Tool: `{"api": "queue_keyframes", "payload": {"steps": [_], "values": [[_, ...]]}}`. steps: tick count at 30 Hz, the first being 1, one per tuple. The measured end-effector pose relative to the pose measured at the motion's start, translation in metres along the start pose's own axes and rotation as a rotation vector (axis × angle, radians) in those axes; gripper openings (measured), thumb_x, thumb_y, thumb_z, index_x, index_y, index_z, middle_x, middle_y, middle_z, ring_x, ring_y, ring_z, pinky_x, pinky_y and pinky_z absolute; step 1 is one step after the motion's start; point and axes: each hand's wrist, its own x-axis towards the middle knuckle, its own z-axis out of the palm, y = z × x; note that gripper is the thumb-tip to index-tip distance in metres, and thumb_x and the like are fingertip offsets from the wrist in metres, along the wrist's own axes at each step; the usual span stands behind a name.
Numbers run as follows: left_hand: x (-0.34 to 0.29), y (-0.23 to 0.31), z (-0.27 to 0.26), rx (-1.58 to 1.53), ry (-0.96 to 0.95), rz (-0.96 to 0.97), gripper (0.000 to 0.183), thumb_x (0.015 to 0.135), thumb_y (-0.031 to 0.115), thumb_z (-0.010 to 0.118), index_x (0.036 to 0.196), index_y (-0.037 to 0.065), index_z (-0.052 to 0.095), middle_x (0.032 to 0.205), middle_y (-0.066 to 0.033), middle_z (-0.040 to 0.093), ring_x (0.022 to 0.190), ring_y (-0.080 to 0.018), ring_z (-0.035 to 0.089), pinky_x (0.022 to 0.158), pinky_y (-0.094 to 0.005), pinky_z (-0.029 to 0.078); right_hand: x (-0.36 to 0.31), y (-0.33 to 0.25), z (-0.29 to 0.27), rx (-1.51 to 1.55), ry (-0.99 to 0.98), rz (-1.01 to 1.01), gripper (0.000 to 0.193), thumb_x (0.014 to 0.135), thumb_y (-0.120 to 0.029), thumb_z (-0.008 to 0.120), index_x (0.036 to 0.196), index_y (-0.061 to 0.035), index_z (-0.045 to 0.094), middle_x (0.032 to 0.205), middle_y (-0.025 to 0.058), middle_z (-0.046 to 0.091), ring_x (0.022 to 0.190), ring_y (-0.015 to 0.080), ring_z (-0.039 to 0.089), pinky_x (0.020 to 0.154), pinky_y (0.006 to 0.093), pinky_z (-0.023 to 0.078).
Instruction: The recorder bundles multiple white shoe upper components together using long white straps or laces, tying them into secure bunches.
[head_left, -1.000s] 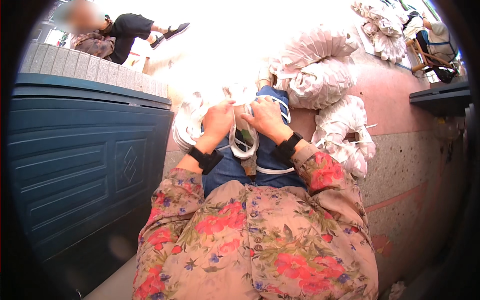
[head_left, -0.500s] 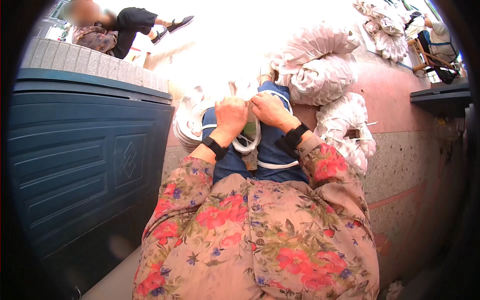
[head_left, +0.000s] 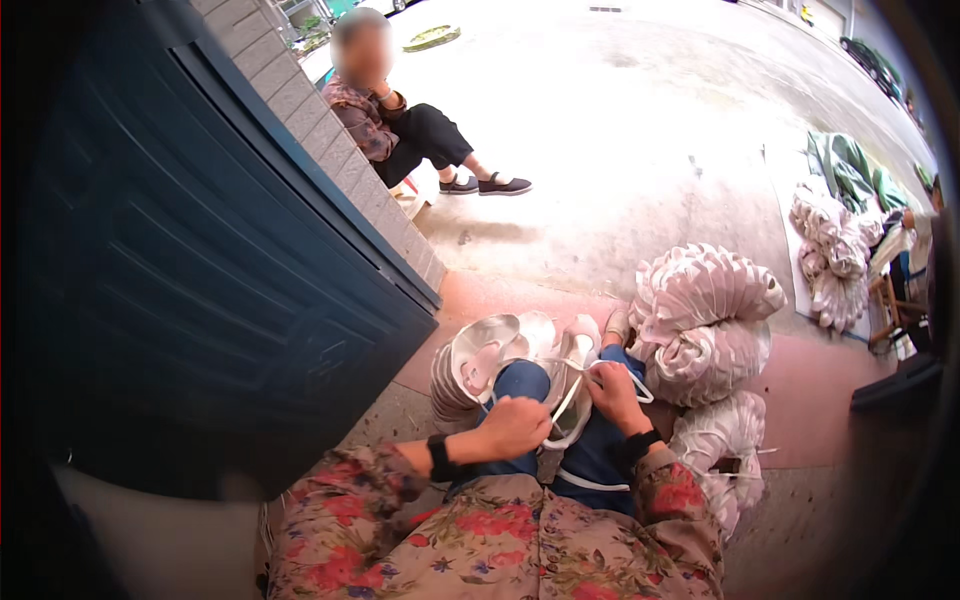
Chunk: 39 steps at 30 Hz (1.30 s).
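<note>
My left hand (head_left: pixel 517 425) is closed above my left knee, its fingers curled round one end of a white strap (head_left: pixel 567 399). Over the other thigh, my right hand (head_left: pixel 613 394) pinches the strap near a pale bunched cloth (head_left: pixel 580 340) between my knees. Where the strap ends inside my fingers is hidden. More white cord (head_left: pixel 592 483) lies across my jeans. Beside my left leg rests a stack of curved white layers (head_left: pixel 455 395). To the right of my legs sits a big pleated white cloth bundle (head_left: pixel 710 285), with a smaller bundle (head_left: pixel 722 435) nearer me.
A dark blue panelled door (head_left: pixel 250 290) stands close on my left, against a tiled wall edge (head_left: pixel 330 140). Beyond it a seated person (head_left: pixel 375 125) stretches both legs out. Further bundles (head_left: pixel 835 250) lie at the far right, near a wooden chair (head_left: pixel 885 305).
The view has tilted up, bringing in more of the street. My hands have drawn apart, the left one nearer my body, and the white strap now shows stretched between them.
</note>
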Motion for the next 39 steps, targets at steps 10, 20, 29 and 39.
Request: {"api": "queue_keyframes", "payload": {"steps": [10, 20, 29, 39], "values": [[0.097, -0.045, 0.037, -0.578, 0.155, 0.070, 0.022, 0.077, 0.025, 0.050, 0.076, 0.005, 0.058, 0.071, -0.0196, 0.056, 0.066, -0.0352, 0.054, 0.060, -0.0408, 0.043, -0.002, -0.060, -0.005, 0.301, 0.110, -0.172, 0.017, 0.075, -0.007, 0.053, 0.092, -0.0039, 0.057, 0.084, 0.0152, 0.057, 0.081, 0.0314, 0.054, 0.072, 0.0370, 0.042], [0.155, -0.082, 0.051, -0.315, -0.069, -0.393, 0.052, 0.062, 0.047, 0.063, 0.086, 0.000, 0.064, 0.084, -0.0203, 0.062, 0.082, -0.0295, 0.060, 0.073, -0.0349, 0.046, -0.051, -0.064, -0.056, 0.639, 0.105, 0.326, 0.019, 0.088, -0.015, 0.045, 0.090, 0.0000, 0.057, 0.081, 0.0060, 0.060, 0.078, 0.0135, 0.058, 0.071, 0.0242, 0.044], [0.143, -0.084, 0.056, -0.467, 0.090, -0.428, 0.048, 0.067, 0.040, 0.063, 0.085, -0.004, 0.062, 0.082, -0.0234, 0.061, 0.081, -0.0306, 0.060, 0.072, -0.0365, 0.046, -0.352, 0.042, -0.327, 1.175, 1.504, 0.405, 0.009, 0.084, -0.006, 0.040, 0.092, -0.0027, 0.042, 0.053, -0.0033, 0.023, 0.047, 0.0089, 0.029, 0.045, 0.0215, 0.031], [0.146, -0.115, 0.070, -0.501, 0.065, -0.486, 0.049, 0.068, 0.043, 0.060, 0.076, -0.005, 0.063, 0.070, -0.0227, 0.061, 0.073, -0.0275, 0.062, 0.066, -0.0338, 0.047, -0.490, 0.070, -0.383, 0.928, 1.533, 0.522, 0.018, 0.090, -0.014, 0.035, 0.073, -0.0096, 0.037, 0.054, -0.0042, 0.020, 0.043, 0.0087, 0.024, 0.039, 0.0225, 0.024]]}}
